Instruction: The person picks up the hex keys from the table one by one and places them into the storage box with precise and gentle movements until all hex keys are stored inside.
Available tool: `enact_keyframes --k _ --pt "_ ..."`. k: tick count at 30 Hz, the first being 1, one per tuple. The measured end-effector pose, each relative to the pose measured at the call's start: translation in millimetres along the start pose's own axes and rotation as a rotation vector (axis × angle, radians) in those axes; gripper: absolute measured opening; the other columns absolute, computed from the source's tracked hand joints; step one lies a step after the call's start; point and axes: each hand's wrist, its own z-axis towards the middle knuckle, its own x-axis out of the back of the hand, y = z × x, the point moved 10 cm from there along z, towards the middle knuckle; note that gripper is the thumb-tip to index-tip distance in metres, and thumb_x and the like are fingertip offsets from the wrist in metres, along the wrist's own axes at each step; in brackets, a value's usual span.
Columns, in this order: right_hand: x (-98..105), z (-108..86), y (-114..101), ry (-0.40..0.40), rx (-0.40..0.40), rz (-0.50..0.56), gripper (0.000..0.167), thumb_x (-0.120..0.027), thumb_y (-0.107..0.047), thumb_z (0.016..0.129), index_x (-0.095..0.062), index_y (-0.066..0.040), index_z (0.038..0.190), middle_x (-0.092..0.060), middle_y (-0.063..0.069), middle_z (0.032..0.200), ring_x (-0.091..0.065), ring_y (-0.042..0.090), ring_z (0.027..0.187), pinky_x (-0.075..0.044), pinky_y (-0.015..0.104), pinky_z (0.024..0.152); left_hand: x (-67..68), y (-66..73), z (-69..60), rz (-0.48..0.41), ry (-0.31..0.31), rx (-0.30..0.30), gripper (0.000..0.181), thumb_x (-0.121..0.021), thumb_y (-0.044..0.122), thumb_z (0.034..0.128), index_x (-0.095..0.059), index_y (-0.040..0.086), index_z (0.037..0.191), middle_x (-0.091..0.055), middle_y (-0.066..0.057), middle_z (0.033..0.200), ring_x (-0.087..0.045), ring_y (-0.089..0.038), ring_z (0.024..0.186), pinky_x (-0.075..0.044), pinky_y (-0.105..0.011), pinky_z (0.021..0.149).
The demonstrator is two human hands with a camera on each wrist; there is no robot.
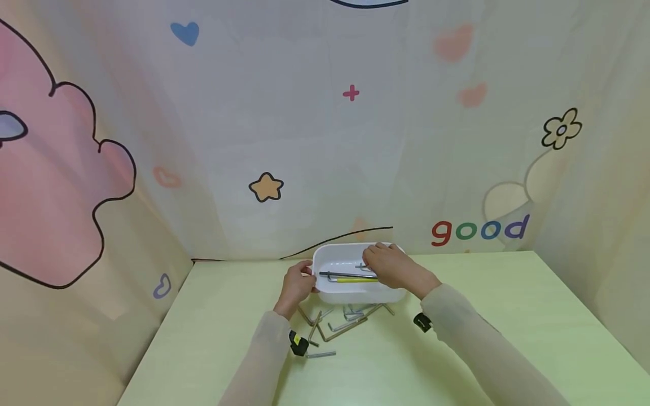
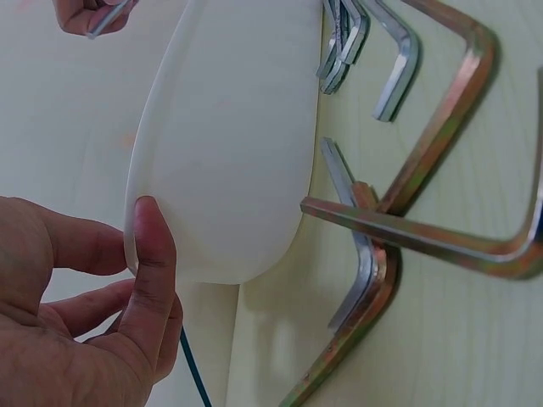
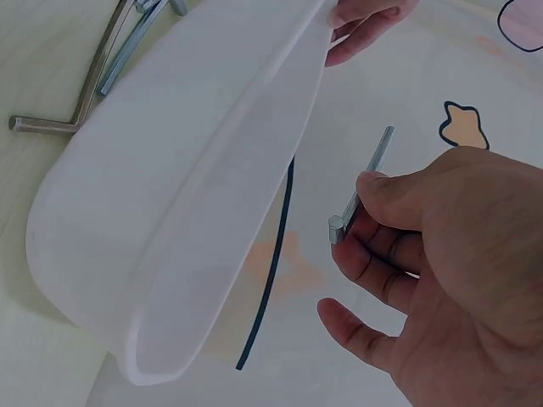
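A white tub stands on the table near the back, holding a dark rod and a yellow rod. My left hand pinches the tub's left rim; in the left wrist view its thumb lies on the outer wall. Above the tub's right part is my right hand. In the right wrist view that hand pinches a small silver hex key between thumb and fingers, apart from the tub's wall.
Several silver and bronze-coloured hex keys lie on the table in front of the tub, one silver key nearest me. A printed curtain hangs behind the table. Both wrists carry dark devices.
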Motion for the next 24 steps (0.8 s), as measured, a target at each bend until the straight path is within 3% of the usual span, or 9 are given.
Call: enact_keyframes --k 15,24 --pt "-18.5 30.2 10.0 -0.11 -0.019 0.029 0.006 -0.056 -0.012 0.097 -0.056 -0.014 0.091 -0.06 0.001 0.094 -0.053 0.021 0.092 -0.046 0.042 0.079 -0.3 3.3 -2.1 -0.023 0.0 -0.007 0.053 -0.053 -0.008 0.0807 -0.054 -0.004 0.134 -0.054 -0.014 0.1 -0.057 -0.013 0.066 -0.059 -0.024 0.057" --pt "-41.6 46.3 28.4 -0.21 -0.073 0.083 0.005 -0.054 -0.013 0.099 -0.059 -0.014 0.098 -0.061 0.0 0.096 -0.052 0.02 0.092 -0.048 0.046 0.088 0.4 0.2 0.1 -0.022 -0.003 0.003 0.053 -0.054 -0.006 0.082 -0.054 -0.002 0.135 -0.053 -0.012 0.101 -0.057 -0.012 0.065 -0.058 -0.022 0.057"
